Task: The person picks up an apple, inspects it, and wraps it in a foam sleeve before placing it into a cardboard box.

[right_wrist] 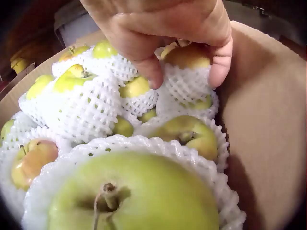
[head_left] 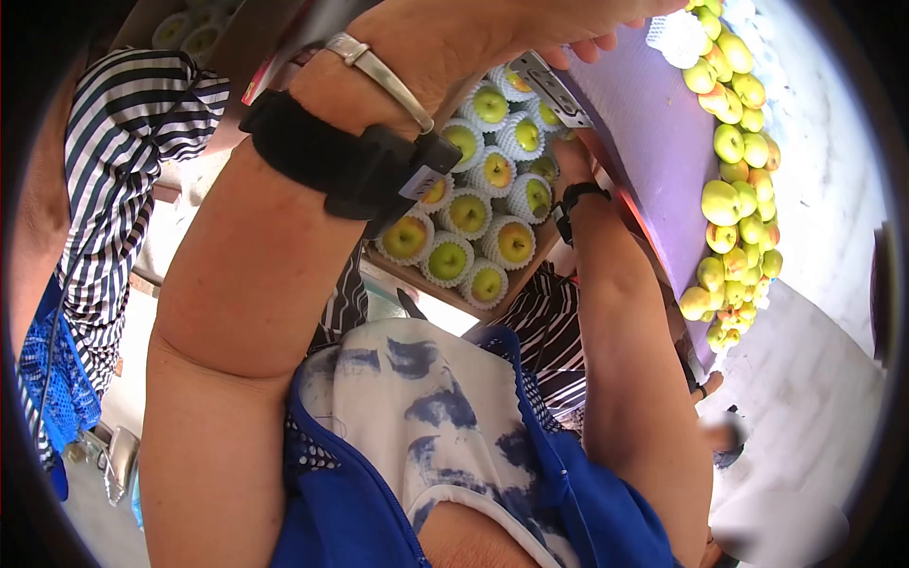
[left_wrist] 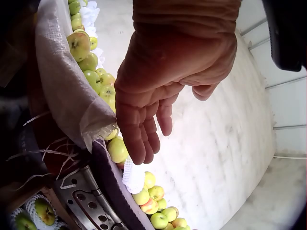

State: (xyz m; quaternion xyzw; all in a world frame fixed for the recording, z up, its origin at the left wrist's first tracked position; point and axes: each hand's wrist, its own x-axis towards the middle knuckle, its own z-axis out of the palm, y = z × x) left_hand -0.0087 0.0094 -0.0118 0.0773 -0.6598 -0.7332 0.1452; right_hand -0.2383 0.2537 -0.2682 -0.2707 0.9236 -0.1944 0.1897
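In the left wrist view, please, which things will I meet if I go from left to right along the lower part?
Apples in white foam nets, metal plate with holes, purple edge, separate white foam net, loose apples, pale marbled surface.

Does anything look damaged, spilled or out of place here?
Yes: loose white strands stick out near the perforated silver metal hinge, by the crumpled end of a pale fabric strip; they look frayed. The green-and-red apples in white foam nets sit inside their brown cardboard box, none visibly spilled.
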